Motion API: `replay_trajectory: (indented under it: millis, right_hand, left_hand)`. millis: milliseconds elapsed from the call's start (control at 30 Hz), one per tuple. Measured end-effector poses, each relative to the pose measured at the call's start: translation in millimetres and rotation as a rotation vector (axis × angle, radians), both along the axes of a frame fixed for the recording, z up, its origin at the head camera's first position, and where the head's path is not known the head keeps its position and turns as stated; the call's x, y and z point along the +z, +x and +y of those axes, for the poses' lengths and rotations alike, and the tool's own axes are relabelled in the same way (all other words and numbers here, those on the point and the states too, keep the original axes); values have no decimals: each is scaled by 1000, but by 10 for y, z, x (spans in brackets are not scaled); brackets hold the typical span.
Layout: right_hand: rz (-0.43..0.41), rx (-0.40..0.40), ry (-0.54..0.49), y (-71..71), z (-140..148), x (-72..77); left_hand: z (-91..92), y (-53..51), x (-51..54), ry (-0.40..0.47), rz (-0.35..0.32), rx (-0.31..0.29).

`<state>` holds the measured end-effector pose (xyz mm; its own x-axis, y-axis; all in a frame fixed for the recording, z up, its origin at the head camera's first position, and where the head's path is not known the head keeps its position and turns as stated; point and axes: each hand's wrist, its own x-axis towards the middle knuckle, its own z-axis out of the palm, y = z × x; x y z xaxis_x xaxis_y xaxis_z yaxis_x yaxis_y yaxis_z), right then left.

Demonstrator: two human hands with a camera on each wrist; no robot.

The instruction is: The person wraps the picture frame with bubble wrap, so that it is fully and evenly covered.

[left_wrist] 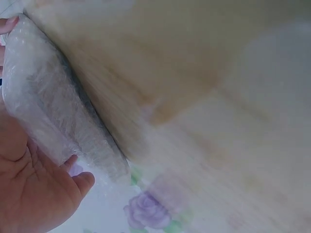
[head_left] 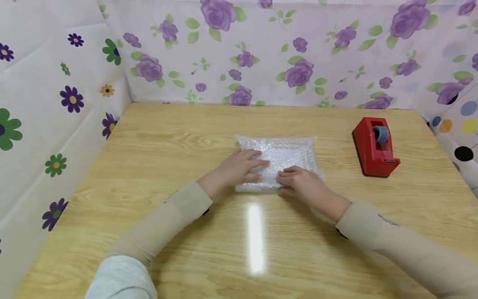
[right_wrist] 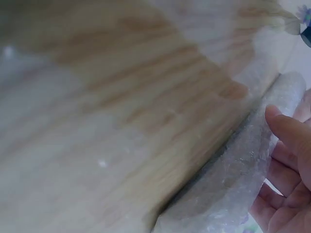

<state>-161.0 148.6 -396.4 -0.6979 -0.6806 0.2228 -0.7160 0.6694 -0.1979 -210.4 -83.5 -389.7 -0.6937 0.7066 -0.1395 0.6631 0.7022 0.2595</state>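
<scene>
A flat rectangular package in clear bubble wrap lies on the wooden table, with something pale inside that I cannot make out. My left hand rests on its left part with the fingers spread. On the near right part is my right hand, its fingers bent over the top and its thumb low at the near edge. The left wrist view shows the left palm beside the wrap. In the right wrist view the right thumb touches the wrap.
A red tape dispenser with a blue-cored roll stands to the right of the package. Flowered sheeting hangs behind the table, and more covers the left side. A bright light reflection shows on the tabletop.
</scene>
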Motion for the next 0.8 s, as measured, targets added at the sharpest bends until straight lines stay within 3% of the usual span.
replay_trajectory:
  millis: [200, 500, 667, 800]
  right_hand:
    - [-22, -43, -14, -6, -58, -2]
    - [128, -21, 63, -38, -169, -38]
    - [134, -25, 92, -62, -177, -17]
    - [72, -8, 51, -93, -106, 7]
  left_hand:
    - [-17, -29, 13, -3, -16, -6]
    - [-80, -105, 15, 24, -16, -22]
    - [-102, -146, 24, 48, -24, -29]
    - [-82, -163, 60, 40, -30, -32]
